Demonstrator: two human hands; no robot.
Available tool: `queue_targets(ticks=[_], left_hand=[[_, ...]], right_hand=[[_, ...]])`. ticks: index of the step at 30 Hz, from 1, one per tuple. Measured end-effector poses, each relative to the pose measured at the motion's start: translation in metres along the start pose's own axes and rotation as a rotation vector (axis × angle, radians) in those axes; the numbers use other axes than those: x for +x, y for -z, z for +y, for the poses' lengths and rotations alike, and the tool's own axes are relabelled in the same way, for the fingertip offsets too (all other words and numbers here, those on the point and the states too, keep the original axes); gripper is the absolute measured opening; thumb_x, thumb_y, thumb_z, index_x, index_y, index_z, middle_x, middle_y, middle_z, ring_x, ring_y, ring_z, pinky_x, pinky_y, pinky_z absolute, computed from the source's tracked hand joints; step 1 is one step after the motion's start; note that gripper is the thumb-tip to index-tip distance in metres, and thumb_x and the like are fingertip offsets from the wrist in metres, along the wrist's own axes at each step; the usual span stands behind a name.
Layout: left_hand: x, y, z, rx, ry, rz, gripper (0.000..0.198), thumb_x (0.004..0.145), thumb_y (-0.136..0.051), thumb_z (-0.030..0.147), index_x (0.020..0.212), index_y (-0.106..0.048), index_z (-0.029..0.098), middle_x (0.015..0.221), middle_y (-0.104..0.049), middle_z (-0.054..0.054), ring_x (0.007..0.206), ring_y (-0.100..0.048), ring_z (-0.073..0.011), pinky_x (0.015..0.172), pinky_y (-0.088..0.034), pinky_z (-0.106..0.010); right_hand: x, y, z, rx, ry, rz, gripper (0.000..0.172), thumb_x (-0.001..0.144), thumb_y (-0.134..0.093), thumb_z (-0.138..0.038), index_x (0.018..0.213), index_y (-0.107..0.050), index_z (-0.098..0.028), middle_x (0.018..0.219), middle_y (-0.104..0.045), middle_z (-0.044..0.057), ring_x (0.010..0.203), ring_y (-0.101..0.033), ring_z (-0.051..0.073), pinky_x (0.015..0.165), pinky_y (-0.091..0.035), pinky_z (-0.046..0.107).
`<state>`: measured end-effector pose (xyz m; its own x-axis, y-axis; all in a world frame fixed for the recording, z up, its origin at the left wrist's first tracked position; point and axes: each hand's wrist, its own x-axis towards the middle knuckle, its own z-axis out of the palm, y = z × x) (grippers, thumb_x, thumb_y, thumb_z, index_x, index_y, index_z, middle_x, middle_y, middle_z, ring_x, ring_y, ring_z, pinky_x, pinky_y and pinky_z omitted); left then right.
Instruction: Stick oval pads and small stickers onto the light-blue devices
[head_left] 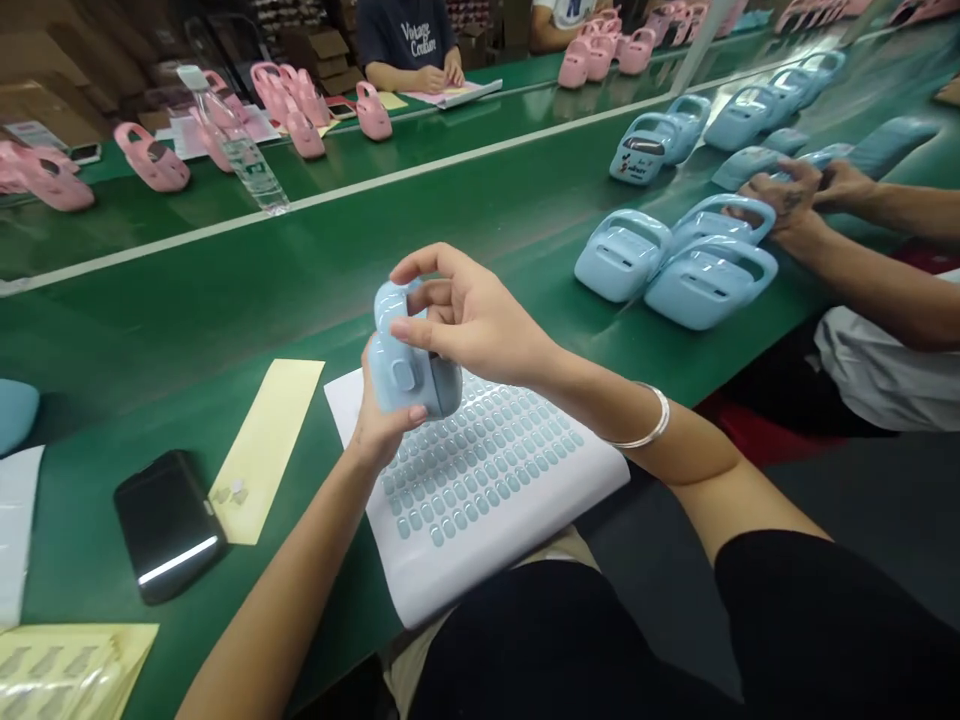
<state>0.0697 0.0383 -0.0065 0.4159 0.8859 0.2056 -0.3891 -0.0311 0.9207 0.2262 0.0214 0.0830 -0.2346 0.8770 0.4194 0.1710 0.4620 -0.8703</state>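
Observation:
A light-blue plastic device with a carrying handle (pixel 397 365) is held up over the white sticker sheet, its side with an oval button toward me. My left hand (pixel 382 420) wraps it from below and the left, thumb along its lower edge. At its handle is my right hand (pixel 457 310), thumb and bent fingers closed about the top part; whether a small sticker is between them I cannot make out. Under both hands lies the white sheet (pixel 480 560), covered in rows of small oval blue stickers (pixel 480 500).
Left of the sheet are a yellow paper strip (pixel 277 430) and a black phone (pixel 169 525). Several blue devices (pixel 622 255) stand at the right, near a co-worker's hands (pixel 795 200). Across the green table (pixel 315 250) are a water bottle (pixel 251 165) and pink devices (pixel 154 160).

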Motion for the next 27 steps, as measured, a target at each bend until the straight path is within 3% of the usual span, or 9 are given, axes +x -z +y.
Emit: queue_targets(ticks=[3,5,7,9,11,13,15,20,27], left_hand=[[-0.018,0.000,-0.013,-0.088,0.112,-0.013,0.090,0.050,-0.081,0.040,0.129,-0.040,0.028,0.123,-0.054,-0.006,0.113,-0.052,-0.0286,0.086,-0.048,-0.038],[-0.028,0.003,-0.016,-0.171,0.206,-0.057,0.081,0.053,-0.078,0.042,0.125,-0.046,0.024,0.117,-0.058,-0.007,0.113,-0.052,-0.0318,0.088,-0.048,-0.041],[-0.035,0.007,-0.016,-0.268,0.258,-0.067,0.073,0.057,-0.073,0.047,0.121,-0.051,0.021,0.112,-0.062,-0.010,0.111,-0.053,-0.0343,0.089,-0.047,-0.045],[-0.038,0.012,-0.014,-0.359,0.265,-0.011,0.072,0.059,-0.070,0.050,0.122,-0.052,0.021,0.112,-0.062,-0.010,0.110,-0.054,-0.0335,0.090,-0.047,-0.045],[-0.038,0.017,-0.010,-0.434,0.262,0.058,0.075,0.058,-0.070,0.054,0.123,-0.051,0.022,0.118,-0.061,-0.009,0.112,-0.053,-0.0319,0.091,-0.047,-0.042],[-0.037,0.020,-0.008,-0.498,0.275,0.084,0.083,0.056,-0.070,0.061,0.125,-0.050,0.021,0.123,-0.058,-0.009,0.116,-0.050,-0.0324,0.093,-0.046,-0.040],[-0.037,0.021,-0.006,-0.539,0.292,0.091,0.093,0.053,-0.067,0.071,0.128,-0.047,0.020,0.127,-0.055,-0.010,0.119,-0.048,-0.0345,0.095,-0.045,-0.042],[-0.039,0.019,-0.007,-0.599,0.382,0.162,0.101,0.058,-0.047,0.084,0.133,-0.039,0.016,0.131,-0.050,-0.016,0.122,-0.044,-0.0390,0.098,-0.039,-0.051],[-0.042,0.018,-0.010,-0.565,0.431,0.149,0.095,0.066,-0.030,0.085,0.133,-0.037,0.018,0.132,-0.047,-0.016,0.118,-0.049,-0.0343,0.099,-0.038,-0.049]], right_hand=[[-0.031,-0.006,-0.002,-0.231,0.003,-0.037,0.048,0.083,-0.061,-0.025,0.122,-0.036,-0.013,0.109,-0.057,0.011,0.082,-0.062,0.016,0.061,-0.054,0.027],[-0.060,-0.013,-0.004,-0.310,0.034,-0.057,0.059,0.084,-0.060,-0.027,0.132,-0.028,-0.012,0.133,-0.042,0.020,0.092,-0.061,0.019,0.066,-0.057,0.030],[-0.089,-0.022,0.000,-0.305,0.061,0.004,0.059,0.087,-0.055,-0.026,0.136,-0.025,-0.013,0.144,-0.028,0.022,0.099,-0.061,0.020,0.074,-0.058,0.032],[-0.115,-0.034,0.010,-0.342,0.164,0.015,0.049,0.090,-0.050,-0.022,0.134,-0.031,-0.014,0.139,-0.038,0.019,0.110,-0.056,0.022,0.086,-0.055,0.037],[-0.135,-0.049,0.027,-0.479,0.288,-0.195,0.040,0.091,-0.049,-0.023,0.129,-0.042,-0.014,0.130,-0.051,0.015,0.122,-0.048,0.026,0.097,-0.047,0.046],[-0.148,-0.062,0.043,-0.619,0.310,-0.444,0.039,0.091,-0.052,-0.030,0.125,-0.049,-0.012,0.129,-0.053,0.013,0.127,-0.042,0.029,0.102,-0.042,0.049],[-0.157,-0.071,0.054,-0.682,0.258,-0.530,0.042,0.090,-0.053,-0.037,0.123,-0.053,-0.011,0.133,-0.051,0.012,0.129,-0.040,0.029,0.103,-0.042,0.046],[-0.169,-0.074,0.055,-0.680,0.262,-0.460,0.041,0.092,-0.048,-0.037,0.120,-0.056,-0.008,0.130,-0.053,0.010,0.126,-0.044,0.025,0.101,-0.046,0.040],[-0.187,-0.077,0.045,-0.676,0.394,-0.331,0.027,0.094,-0.045,-0.025,0.107,-0.064,-0.011,0.116,-0.064,0.008,0.114,-0.057,0.021,0.092,-0.054,0.035]])
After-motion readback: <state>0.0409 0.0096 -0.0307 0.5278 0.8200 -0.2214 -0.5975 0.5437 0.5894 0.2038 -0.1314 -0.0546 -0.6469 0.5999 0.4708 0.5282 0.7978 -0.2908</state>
